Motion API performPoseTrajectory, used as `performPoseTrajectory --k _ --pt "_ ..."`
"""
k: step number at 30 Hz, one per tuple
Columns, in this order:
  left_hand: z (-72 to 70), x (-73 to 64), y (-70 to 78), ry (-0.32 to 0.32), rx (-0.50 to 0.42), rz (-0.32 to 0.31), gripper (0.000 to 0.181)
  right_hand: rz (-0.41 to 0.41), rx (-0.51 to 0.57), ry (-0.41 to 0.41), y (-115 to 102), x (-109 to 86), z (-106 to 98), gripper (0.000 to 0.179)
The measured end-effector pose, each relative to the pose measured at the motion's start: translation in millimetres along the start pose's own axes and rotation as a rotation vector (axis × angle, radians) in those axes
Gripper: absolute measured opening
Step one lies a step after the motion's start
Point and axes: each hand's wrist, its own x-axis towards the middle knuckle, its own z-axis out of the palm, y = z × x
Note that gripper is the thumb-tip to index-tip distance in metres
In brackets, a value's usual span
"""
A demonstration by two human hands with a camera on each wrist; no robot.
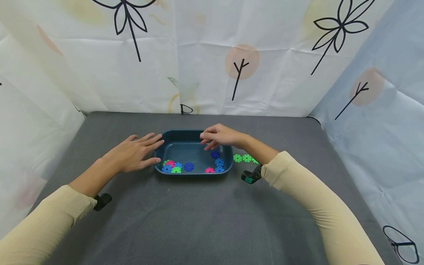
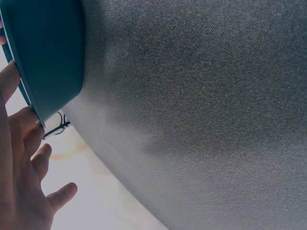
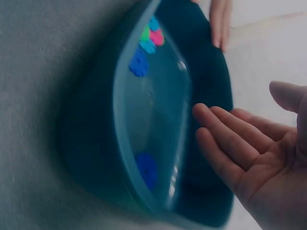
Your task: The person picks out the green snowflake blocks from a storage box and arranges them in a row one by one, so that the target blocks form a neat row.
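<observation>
Fingers (image 3: 230, 136) of right hand (image 1: 225, 135) relaxed, part-open, holding nothing, over upper right of blue tray (image 1: 185, 150), frame centre; left hand (image 1: 132, 154) spread, fairly straight, gripping nothing, at tray's left rim; coloured discs (image 1: 189, 167) inside, lower left to right; green discs (image 1: 246, 158) on table (image 1: 185, 221) right of tray

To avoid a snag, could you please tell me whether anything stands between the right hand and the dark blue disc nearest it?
Nothing visible does: the right hand is over the open tray, with clear space down to the dark blue disc. The left hand is at the tray's other end, away from that path.
</observation>
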Motion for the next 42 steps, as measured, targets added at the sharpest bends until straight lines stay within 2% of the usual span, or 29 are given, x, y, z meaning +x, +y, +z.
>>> performPoseTrajectory --k 5,14,22,27,32,42 --pt "1.3 1.2 0.0 -0.009 -0.009 -0.005 0.071 0.016 -0.032 -0.102 -2 12.4 17 0.049" --pt "0.6 2.1 0.2 -0.011 -0.020 -0.008 0.071 0.002 -0.038 -0.217 -8 31.4 43 0.047" --pt "-0.6 1.6 -0.8 -0.015 -0.020 -0.005 0.071 0.065 -0.018 -0.361 -18 41.8 55 0.052" --pt "0.3 2.5 -0.7 -0.020 -0.015 -0.005 0.072 0.112 -0.013 -0.398 -20 47.4 60 0.055" --pt "0.4 2.6 -0.2 -0.018 -0.014 -0.006 0.071 0.123 -0.010 -0.411 -19 50.5 63 0.050" --pt "-0.5 -0.2 -0.4 0.005 -0.020 0.013 0.071 0.101 -0.103 -0.419 -23 54.0 72 0.040"
